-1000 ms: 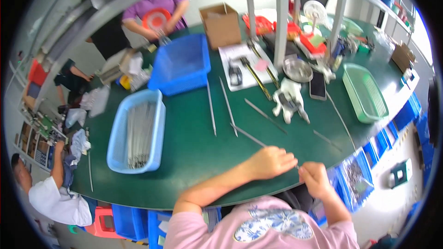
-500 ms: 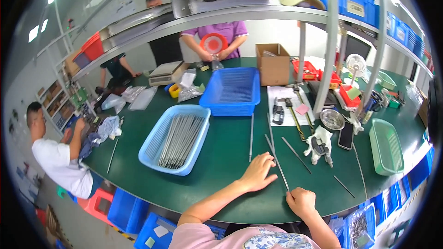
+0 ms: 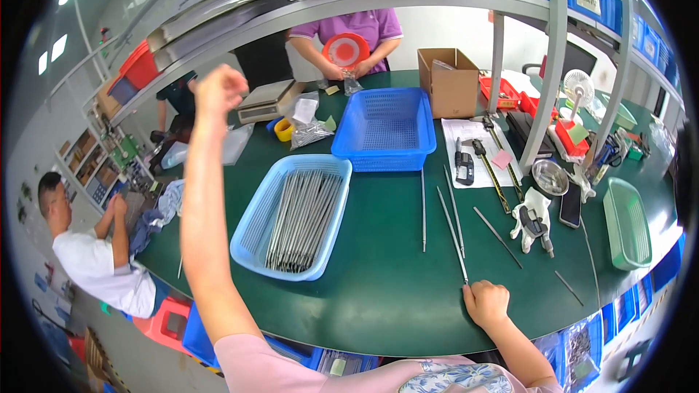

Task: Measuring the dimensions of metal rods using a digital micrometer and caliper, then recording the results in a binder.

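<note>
Right hand (image 3: pixel 486 303) gripping near end of 1 metal rod (image 3: pixel 452 235) over green worktop (image 3: pixel 378 306); left hand (image 3: pixel 220 92) raised high (blurred, cannot tell whether open or closed).

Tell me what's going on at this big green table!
A person's right hand grips the near end of a thin metal rod at the green table. The left hand is raised high, blurred, so I can't tell if it holds anything. Many similar rods lie in a light-blue basket, and loose ones lie nearby.
</note>
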Available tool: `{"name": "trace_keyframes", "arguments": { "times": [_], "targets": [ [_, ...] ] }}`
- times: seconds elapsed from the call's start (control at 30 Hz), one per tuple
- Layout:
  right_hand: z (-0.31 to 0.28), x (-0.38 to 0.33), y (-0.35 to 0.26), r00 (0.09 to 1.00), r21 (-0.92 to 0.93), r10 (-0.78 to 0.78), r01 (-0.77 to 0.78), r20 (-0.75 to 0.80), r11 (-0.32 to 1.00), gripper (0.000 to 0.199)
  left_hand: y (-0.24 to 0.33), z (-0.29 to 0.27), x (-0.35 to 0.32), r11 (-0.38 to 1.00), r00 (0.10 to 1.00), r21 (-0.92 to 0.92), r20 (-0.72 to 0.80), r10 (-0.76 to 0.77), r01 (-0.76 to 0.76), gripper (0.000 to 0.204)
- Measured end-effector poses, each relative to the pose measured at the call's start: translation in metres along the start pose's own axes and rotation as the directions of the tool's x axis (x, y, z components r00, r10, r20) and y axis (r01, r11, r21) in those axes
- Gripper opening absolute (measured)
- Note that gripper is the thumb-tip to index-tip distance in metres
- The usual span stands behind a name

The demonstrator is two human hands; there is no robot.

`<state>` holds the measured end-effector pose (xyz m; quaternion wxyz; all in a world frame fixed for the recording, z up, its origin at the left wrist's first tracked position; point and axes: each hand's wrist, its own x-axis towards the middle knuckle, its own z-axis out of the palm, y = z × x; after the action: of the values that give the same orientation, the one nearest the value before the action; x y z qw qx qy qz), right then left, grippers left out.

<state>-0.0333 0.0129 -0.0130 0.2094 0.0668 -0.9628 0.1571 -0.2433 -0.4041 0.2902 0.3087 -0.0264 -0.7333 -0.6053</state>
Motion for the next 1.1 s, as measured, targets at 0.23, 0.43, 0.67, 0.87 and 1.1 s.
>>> {"name": "trace_keyframes", "arguments": {
  "times": [0.23, 0.43, 0.67, 0.87, 1.1],
  "targets": [
    [-0.008, -0.004, 0.0, 0.999, 0.016, 0.029, -0.03, 0.016, 0.999, 0.031, 0.028, -0.007, 0.114, 0.901, 0.965, -0.386, -0.081, -0.249, 0.2, 0.042],
    [-0.007, -0.003, -0.004, 0.999, 0.026, 0.006, -0.007, 0.053, 1.0, 0.022, 0.006, -0.008, 0.163, 0.85, 0.905, -0.524, -0.33, -0.27, 0.062, 0.032],
    [-0.007, 0.002, -0.003, 0.997, 0.027, 0.03, -0.032, 0.07, 0.999, 0.022, 0.006, -0.021, 0.178, 0.886, 0.973, -0.429, -0.061, -0.223, 0.176, 0.012],
    [0.002, -0.004, 0.004, 0.997, 0.003, 0.027, -0.027, 0.066, 1.0, 0.022, 0.004, -0.021, 0.149, 0.923, 0.974, -0.317, 0.006, -0.226, 0.216, 0.017],
    [-0.001, -0.005, 0.0, 0.999, 0.072, 0.03, -0.033, 0.045, 0.997, 0.02, 0.022, -0.041, 0.127, 0.944, 0.889, 0.328, -0.439, 0.127, 0.027, 0.042]
  ]
}}
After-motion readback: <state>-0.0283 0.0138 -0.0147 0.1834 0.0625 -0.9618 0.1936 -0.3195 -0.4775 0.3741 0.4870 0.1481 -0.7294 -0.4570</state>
